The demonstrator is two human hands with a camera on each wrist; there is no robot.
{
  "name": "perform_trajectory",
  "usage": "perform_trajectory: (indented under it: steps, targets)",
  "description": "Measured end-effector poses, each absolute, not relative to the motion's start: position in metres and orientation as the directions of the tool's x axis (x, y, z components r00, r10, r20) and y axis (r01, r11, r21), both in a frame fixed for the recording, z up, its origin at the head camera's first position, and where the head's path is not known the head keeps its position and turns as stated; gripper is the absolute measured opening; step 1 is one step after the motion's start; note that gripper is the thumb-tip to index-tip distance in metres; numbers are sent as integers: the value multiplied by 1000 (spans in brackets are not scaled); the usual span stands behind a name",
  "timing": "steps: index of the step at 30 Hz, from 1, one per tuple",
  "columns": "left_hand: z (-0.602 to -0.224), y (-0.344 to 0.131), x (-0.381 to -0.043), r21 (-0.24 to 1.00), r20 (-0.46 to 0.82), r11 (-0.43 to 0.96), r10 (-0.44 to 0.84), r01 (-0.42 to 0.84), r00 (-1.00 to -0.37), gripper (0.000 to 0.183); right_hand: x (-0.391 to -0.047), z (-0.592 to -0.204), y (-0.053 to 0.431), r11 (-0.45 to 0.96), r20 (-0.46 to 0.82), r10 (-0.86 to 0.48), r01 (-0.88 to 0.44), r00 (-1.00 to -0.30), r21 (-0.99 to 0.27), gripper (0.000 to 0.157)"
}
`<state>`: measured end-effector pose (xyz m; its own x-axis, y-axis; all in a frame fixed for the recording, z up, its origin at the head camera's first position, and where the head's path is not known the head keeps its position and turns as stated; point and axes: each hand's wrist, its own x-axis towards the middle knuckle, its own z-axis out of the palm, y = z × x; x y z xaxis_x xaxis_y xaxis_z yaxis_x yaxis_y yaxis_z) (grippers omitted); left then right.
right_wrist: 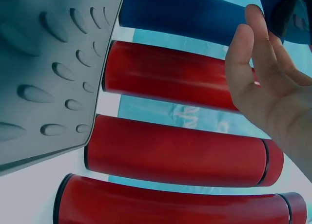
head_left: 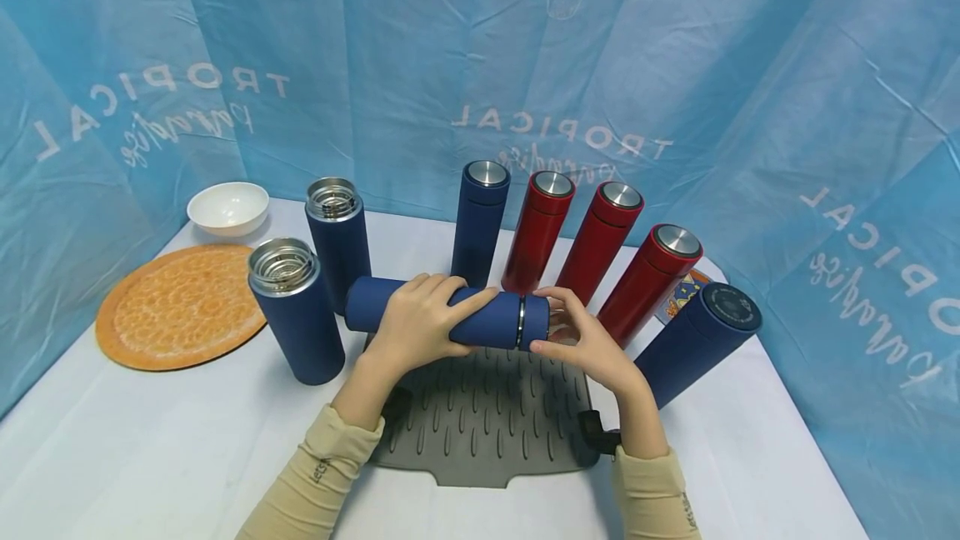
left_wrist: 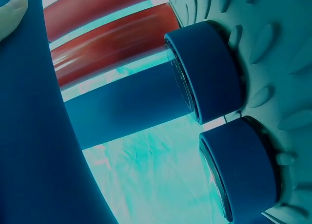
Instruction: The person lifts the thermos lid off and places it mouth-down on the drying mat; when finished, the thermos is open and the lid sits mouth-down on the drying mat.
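A blue thermos flask (head_left: 367, 304) lies sideways in the air over the grey bumpy mat (head_left: 480, 423). My left hand (head_left: 420, 315) grips it round the body. At its right end my right hand (head_left: 581, 332) holds the blue lid (head_left: 536, 322) between thumb and fingers; a thin silver band shows between lid and body. Part of this flask (left_wrist: 34, 117) fills the left side of the left wrist view. Two more blue lids (left_wrist: 209, 70) rest on the mat in that view, hidden in the head view. Two lidless blue flasks (head_left: 296, 315) with bare steel mouths stand at left.
Behind the mat stand a capped blue flask (head_left: 480, 223) and three capped red flasks (head_left: 536, 232). Another blue flask (head_left: 693, 348), with a dark printed disc on top, is beside my right forearm. A white bowl (head_left: 228, 208) and a round orange placemat (head_left: 180, 307) are at far left.
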<state>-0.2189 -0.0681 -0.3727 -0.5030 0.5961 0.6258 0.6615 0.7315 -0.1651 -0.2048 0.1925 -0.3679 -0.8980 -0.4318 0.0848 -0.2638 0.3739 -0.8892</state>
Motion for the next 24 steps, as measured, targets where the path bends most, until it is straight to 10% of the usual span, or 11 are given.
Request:
perform_trajectory:
  steps: [14, 24]
  targets:
    - [-374, -67, -219, -172, 634, 728, 597, 663, -492, 80, -205, -367, 188, 447, 6, -353, -174, -936, -877, 42]
    - [-373, -68, -220, -178, 629, 734, 597, 655, -498, 80, -204, -365, 192, 402, 56, -430, -247, -901, -882, 60]
